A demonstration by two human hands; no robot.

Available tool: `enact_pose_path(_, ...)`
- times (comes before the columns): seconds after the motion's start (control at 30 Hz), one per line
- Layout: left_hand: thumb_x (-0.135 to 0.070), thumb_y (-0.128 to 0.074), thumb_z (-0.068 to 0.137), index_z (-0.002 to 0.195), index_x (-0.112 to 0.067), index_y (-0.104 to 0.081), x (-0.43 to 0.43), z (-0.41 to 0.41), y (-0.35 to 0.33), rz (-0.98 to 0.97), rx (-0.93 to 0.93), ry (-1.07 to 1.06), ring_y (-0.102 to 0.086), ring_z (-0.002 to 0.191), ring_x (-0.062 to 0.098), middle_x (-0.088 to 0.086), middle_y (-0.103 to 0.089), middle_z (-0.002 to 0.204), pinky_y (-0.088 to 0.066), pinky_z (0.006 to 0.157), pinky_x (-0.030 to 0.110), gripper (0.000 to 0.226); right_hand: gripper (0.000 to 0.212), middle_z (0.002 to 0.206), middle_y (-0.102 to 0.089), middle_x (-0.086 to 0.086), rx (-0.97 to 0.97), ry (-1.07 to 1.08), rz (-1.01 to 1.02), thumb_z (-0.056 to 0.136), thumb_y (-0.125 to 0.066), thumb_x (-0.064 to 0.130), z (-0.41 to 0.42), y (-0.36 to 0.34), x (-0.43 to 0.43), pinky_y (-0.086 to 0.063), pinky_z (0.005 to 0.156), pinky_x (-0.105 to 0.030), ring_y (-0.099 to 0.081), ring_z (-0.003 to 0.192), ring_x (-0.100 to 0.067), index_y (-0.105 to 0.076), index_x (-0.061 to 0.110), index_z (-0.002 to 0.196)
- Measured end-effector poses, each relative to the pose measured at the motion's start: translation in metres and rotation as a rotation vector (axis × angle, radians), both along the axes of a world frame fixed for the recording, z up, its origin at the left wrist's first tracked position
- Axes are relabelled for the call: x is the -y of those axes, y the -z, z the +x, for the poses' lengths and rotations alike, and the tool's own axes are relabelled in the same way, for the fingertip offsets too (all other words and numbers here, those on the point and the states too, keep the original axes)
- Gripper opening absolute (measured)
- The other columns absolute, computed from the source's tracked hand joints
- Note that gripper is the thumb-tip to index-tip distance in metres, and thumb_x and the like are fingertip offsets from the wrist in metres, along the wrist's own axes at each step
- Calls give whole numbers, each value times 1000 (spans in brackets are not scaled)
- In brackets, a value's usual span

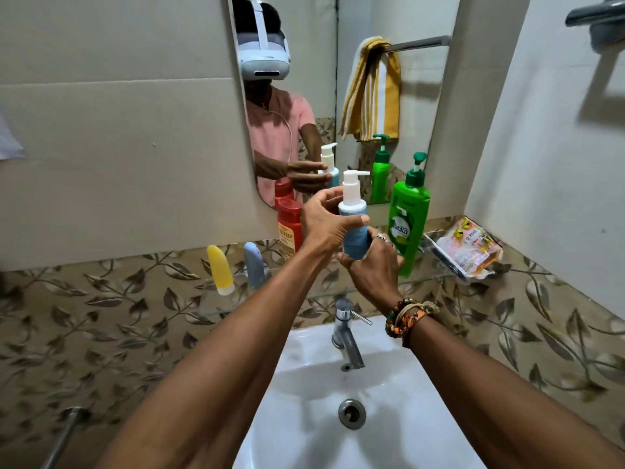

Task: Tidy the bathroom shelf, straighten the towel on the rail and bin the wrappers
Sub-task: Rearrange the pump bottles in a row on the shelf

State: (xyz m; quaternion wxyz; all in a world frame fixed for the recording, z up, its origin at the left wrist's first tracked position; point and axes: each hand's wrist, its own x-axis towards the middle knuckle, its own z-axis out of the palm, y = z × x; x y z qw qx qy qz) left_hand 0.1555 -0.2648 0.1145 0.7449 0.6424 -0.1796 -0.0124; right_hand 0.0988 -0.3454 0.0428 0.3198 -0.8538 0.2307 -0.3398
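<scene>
Head view: two bare hands hold a white-and-blue pump bottle (353,218) upright above a glass shelf (422,280) over a basin (338,418).

The left hand (326,225) wraps the bottle's upper body, thumb across the front; the right hand (373,265) cups its base, fingers closed around it. Its long axis stands vertical, pump on top, nozzle pointing right towards a green pump bottle (407,218) just beside it. A red bottle (289,225) stands behind the left hand; a yellow tube (220,269) and a blue tube (254,264) lean further left. Crumpled wrappers (468,247) lie at the shelf's right end. The mirror reflects a striped towel (372,89) bunched on its rail. To do this step well, lower the bottle straight down, keep it vertical, and release only once the base sits flat between its neighbours.
</scene>
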Motion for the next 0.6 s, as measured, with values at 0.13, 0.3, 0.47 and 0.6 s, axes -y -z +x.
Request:
enact_pose_path(0.13,1,-93,54,118,-8,-64,-5,7,-3,112,101,-71,-71,103,19,9,-73,115,-60,89,39,71,57,104,-66,1,26,-96,66,65,-81,42,13,-4,-2,-54,83,-48,-63,95,-23,-59,23,113)
enact_pose_path(0.3,-3,-94,55,116,-11,-65,-5,10,2,205,162,-157,-70,103,18,7,-72,115,-59,91,38,68,54,100,-71,-1,4,-151,100,62,-86,38,23,-2,0,-58,77,-44,-67,90,-22,-64,19,108)
enact_pose_path(0.47,-7,-94,56,117,-12,-66,3,9,11,297,211,-225,-68,103,15,5,-73,115,-57,92,33,67,49,98,-71,-1,-40,-195,142,65,-87,27,25,6,5,-58,76,-41,-66,87,-21,-63,19,108)
enact_pose_path(0.6,-8,-94,56,118,-12,-65,12,11,21,327,204,-234,-68,104,16,4,-72,116,-57,92,35,68,50,97,-70,-1,-56,-185,145,64,-87,24,25,10,13,-57,77,-43,-66,88,-22,-61,19,106)
